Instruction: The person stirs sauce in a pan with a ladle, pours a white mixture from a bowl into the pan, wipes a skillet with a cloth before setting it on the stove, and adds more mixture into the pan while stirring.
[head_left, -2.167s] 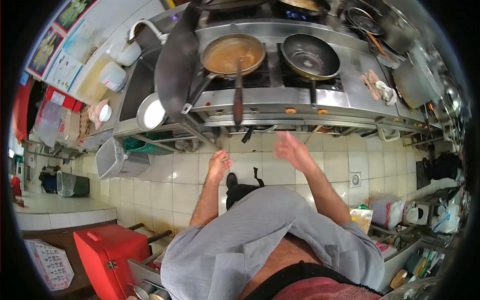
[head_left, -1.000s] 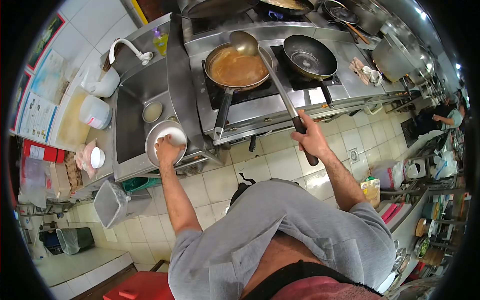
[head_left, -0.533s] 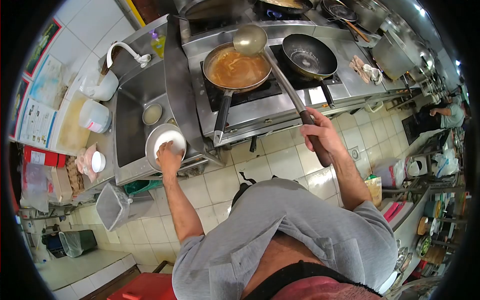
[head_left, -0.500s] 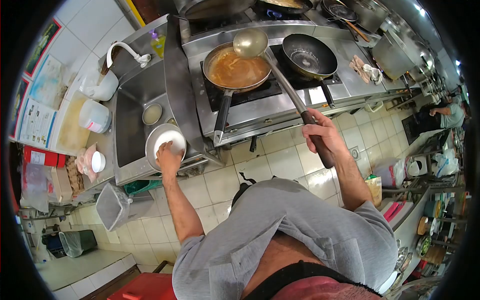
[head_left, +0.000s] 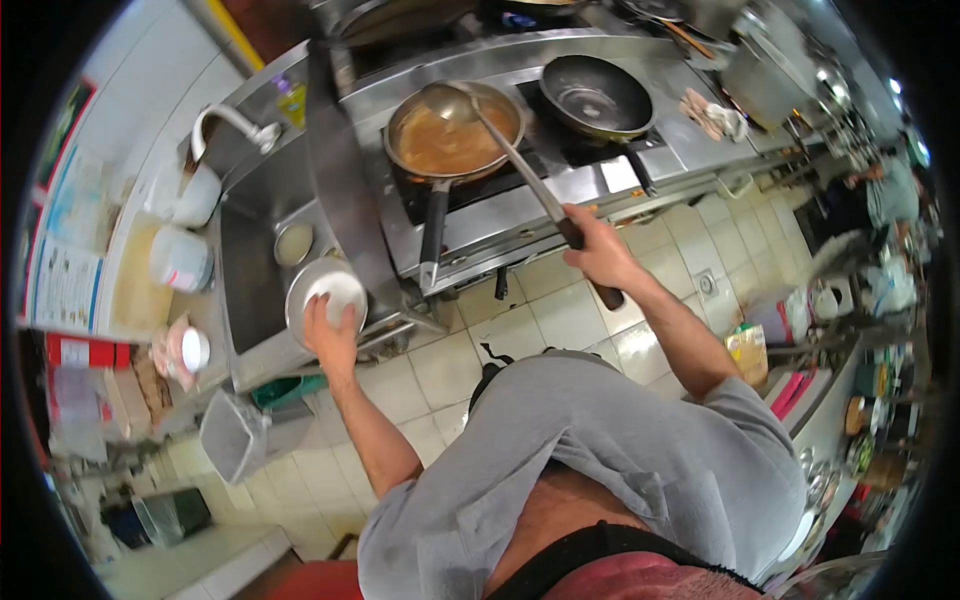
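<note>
In my right hand [head_left: 603, 250], closed around its dark handle, is a long metal ladle [head_left: 535, 182]. The ladle's bowl rests in the brown-orange sauce [head_left: 430, 145] of a frying pan [head_left: 518, 122] on the stove. My left hand [head_left: 332, 335] reaches over a round metal bowl [head_left: 294, 300] holding a white substance [head_left: 343, 287]. Its fingers and thumb are apart, with the tips at the white contents. A small bowl of pale liquid [head_left: 294, 244] sits in the sink beyond the metal bowl.
A black frying pan [head_left: 640, 105] stands on the burner to the right, its handle toward me. The sink [head_left: 250, 290] with a white faucet [head_left: 235, 118] is at left. White tubs [head_left: 180, 258] line the left counter. Another person [head_left: 890, 190] is at far right.
The ladle's bowl has come down from above the pan into the sauce. My right hand has shifted slightly left. My left hand remains at the metal bowl, and the view has tilted.
</note>
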